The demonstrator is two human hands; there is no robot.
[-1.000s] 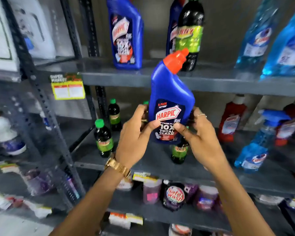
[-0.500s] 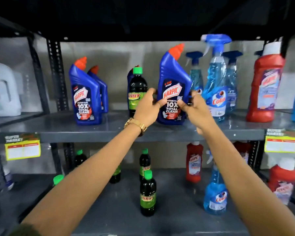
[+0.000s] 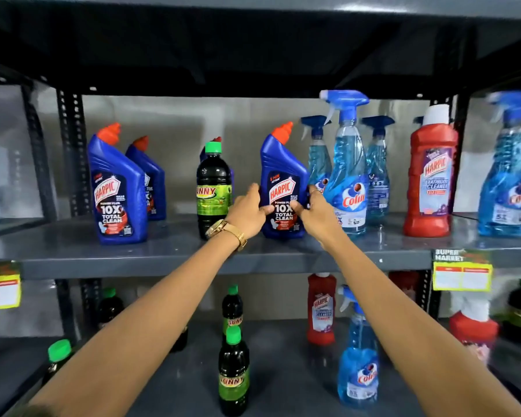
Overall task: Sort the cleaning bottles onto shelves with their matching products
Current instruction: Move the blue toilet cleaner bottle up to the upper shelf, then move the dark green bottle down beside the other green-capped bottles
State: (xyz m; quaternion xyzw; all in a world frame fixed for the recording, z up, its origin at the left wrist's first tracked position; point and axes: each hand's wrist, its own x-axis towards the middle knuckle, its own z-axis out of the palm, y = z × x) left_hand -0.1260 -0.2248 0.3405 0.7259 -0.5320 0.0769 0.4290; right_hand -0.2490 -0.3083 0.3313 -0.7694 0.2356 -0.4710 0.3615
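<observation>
gripping blue bottle (image 3: pixel 284 188) low on both sides: left hand (image 3: pixel 247 213) and right hand (image 3: pixel 319 215) half-curled round it, base on upper shelf (image 3: pixel 163 251). likely full, hefty; rigid glossy plastic, slick, so hold waist, not slanted orange cap. behind left: dark bottle (image 3: pixel 212 191); right: clear spray bottles (image 3: pixel 349 164).

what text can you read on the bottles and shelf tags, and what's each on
"5 MIN ACTION HARPIC POWER PLUS 10X TOTAL CLEAN": blue bottle held by left hand and right hand
"HARPIC 10X TOTAL CLEAN": blue bottle at left
"UNNY": dark green-capped bottle
"Colin": spray bottle
"HARPIC BATHROOM CLEANER 10X": red bottle
"SUNNY": lower-shelf bottle
"SUPER MARKET": shelf tag
Finer print is too blurred.
</observation>
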